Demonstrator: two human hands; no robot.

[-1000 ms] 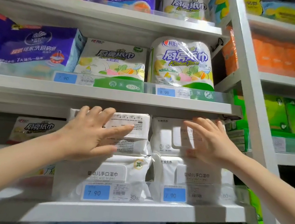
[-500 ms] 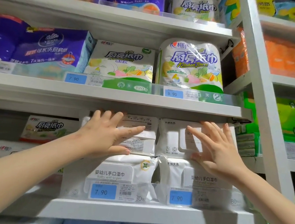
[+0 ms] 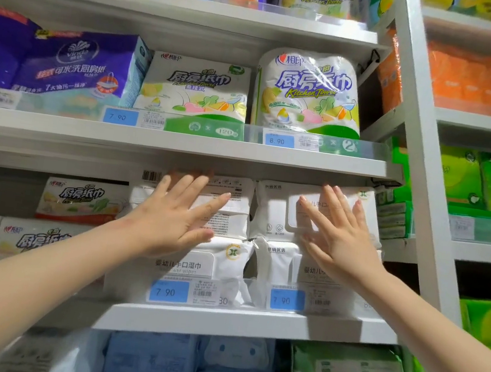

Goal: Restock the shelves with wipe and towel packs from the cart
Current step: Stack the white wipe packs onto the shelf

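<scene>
Two stacks of white baby wipe packs stand on the middle shelf [image 3: 252,322]. My left hand [image 3: 175,217] lies flat, fingers spread, on the upper left wipe pack [image 3: 231,212], above the lower left wipe pack [image 3: 212,271]. My right hand [image 3: 340,237] presses flat on the upper right wipe pack [image 3: 274,214], with its wrist over the lower right wipe pack [image 3: 280,270]. Neither hand grips anything. The cart is out of view.
Kitchen towel packs [image 3: 197,87] and a roll pack [image 3: 308,91] fill the shelf above, beside purple packs [image 3: 67,62]. More towel packs [image 3: 81,199] sit left of the wipes. A white upright post [image 3: 422,145] separates green and orange packs on the right. Blue packs [image 3: 154,360] lie below.
Both hands have stayed flat on the upper wipe packs, fingertips sliding slightly higher toward the shelf above. The view has shifted a little, so the shelves appear further right.
</scene>
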